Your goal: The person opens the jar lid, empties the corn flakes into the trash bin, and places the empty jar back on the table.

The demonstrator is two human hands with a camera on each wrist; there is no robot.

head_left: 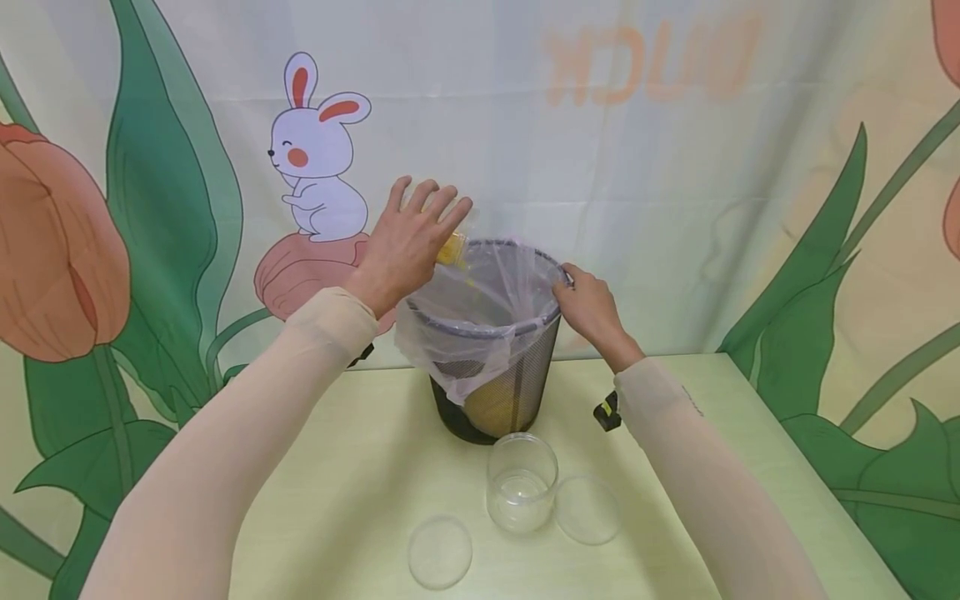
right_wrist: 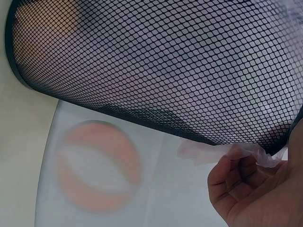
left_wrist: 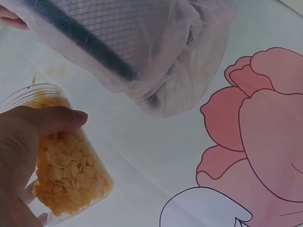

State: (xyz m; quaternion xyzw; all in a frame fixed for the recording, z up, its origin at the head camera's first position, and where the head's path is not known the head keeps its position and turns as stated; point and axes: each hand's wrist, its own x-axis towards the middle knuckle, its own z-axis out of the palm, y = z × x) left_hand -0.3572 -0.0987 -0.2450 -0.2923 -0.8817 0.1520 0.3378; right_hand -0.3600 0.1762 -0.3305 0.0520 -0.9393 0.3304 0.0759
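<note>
My left hand (head_left: 408, 250) grips a clear jar of yellow corn flakes (left_wrist: 71, 165), tipped with its mouth toward the bin at the left of the rim. The thumb lies across the jar near its neck in the left wrist view. A few yellow bits show below the mouth, inside the bin. The black mesh trash bin (head_left: 528, 387) stands on the table, lined with a thin pinkish plastic bag (head_left: 468, 362) folded over its rim. On the opposite side, my right hand (head_left: 591, 308) holds the rim and bag edge, fingers curled in the right wrist view (right_wrist: 246, 184).
In front of the bin stands a clear jar (head_left: 522, 487) with no lid on. One clear round lid (head_left: 588, 510) lies to its right, another lid (head_left: 440, 552) to its front left. A printed curtain (head_left: 660, 192) hangs behind the pale green table (head_left: 330, 500).
</note>
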